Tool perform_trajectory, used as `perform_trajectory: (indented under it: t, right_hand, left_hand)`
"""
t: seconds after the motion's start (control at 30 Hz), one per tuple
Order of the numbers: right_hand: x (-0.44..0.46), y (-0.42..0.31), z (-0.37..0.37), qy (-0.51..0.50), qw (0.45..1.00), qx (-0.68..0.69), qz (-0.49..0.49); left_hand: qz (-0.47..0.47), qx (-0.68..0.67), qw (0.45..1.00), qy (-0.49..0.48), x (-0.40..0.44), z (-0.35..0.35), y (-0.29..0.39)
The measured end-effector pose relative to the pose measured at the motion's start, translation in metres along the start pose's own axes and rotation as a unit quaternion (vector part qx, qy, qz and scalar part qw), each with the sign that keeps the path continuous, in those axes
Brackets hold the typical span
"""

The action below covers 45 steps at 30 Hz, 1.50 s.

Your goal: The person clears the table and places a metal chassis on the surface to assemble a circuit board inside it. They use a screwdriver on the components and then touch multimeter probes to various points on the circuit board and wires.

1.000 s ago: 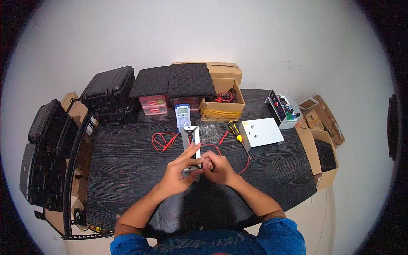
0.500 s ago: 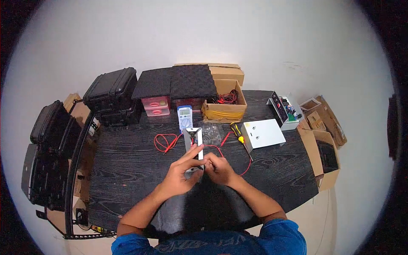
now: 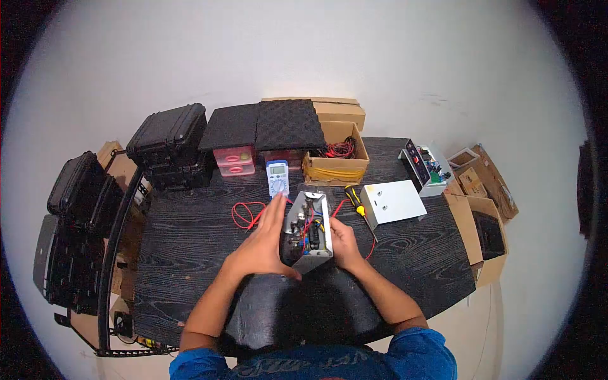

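Observation:
A metal housing (image 3: pixel 322 248) with wires and electronic parts inside is held up over the dark table, its open side facing left and up. My right hand (image 3: pixel 345 244) grips its right side. At the left, my left hand (image 3: pixel 261 248) has its fingers stretched out and the thumb near the lower edge of the housing; whether they touch is unclear. Behind the housing lies a blue and white multimeter (image 3: pixel 278 180), with a red test lead (image 3: pixel 239 215) at its left. A yellow and black screwdriver (image 3: pixel 358 206) lies right of the housing, beside a white metal cover (image 3: pixel 398 201).
At the back stand black cases (image 3: pixel 168 136), pink drawers (image 3: pixel 235 162) under black foam (image 3: pixel 288 123), and a cardboard box (image 3: pixel 335 172) of cables. A second opened device (image 3: pixel 430 171) sits at the right rear. Another box (image 3: pixel 489 237) stands off the table's right edge.
The housing has turned so that its inside shows. My left hand has opened and moved left from it, while my right hand has shifted right and now holds its side.

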State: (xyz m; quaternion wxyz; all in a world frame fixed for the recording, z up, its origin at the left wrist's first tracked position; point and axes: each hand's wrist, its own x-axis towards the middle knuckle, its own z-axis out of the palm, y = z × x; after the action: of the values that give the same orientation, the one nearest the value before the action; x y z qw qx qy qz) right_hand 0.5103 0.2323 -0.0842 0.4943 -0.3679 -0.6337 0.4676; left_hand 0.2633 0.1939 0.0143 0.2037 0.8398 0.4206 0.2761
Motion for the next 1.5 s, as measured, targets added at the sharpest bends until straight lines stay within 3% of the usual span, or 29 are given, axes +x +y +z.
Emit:
perform_trajectory:
  t: [0.13,0.3,0.37,0.43,0.5,0.73,0.83,1.13,1.23,1.33,1.5]
  right_hand:
    - [0.003,0.001,-0.001,-0.012,0.998,-0.043,-0.037]
    - [0.007,-0.021,-0.011,-0.053,0.990,-0.100,-0.081]
    - [0.018,-0.035,-0.030,-0.087,0.972,-0.188,-0.114]
    - [0.031,-0.044,-0.039,-0.039,0.974,-0.198,-0.097]
    - [0.052,-0.043,-0.046,0.017,0.951,-0.298,-0.078]
    - [0.123,0.008,-0.057,-0.066,0.852,-0.517,-0.052]
    - [0.141,0.026,-0.056,-0.151,0.842,-0.518,-0.009]
    - [0.162,0.052,-0.046,-0.216,0.781,-0.584,0.051]
    - [0.161,0.057,-0.032,-0.090,0.745,-0.659,0.047]
    - [0.167,0.057,-0.019,-0.041,0.733,-0.674,0.079]
    - [0.165,0.047,-0.005,-0.105,0.730,-0.661,0.139]
  left_hand:
    - [0.018,-0.091,0.995,-0.030,0.007,0.032,-0.032]
    - [0.016,-0.067,0.998,0.013,0.005,0.025,-0.025]
    - [0.027,-0.034,0.999,0.010,0.003,0.012,-0.021]
    - [0.043,0.017,0.999,-0.009,0.002,-0.004,-0.014]
    - [0.050,0.050,0.997,-0.015,-0.001,-0.009,-0.006]
    - [0.012,0.163,0.981,-0.105,-0.007,0.018,-0.011]
    - [0.008,0.197,0.973,-0.121,-0.008,0.024,-0.010]
    - [0.012,0.197,0.968,-0.152,-0.004,0.036,-0.011]
    - [0.015,0.209,0.967,-0.148,-0.005,0.041,-0.014]
    - [0.017,0.213,0.966,-0.148,-0.006,0.042,-0.013]
    - [0.016,0.209,0.966,-0.150,-0.007,0.042,-0.013]
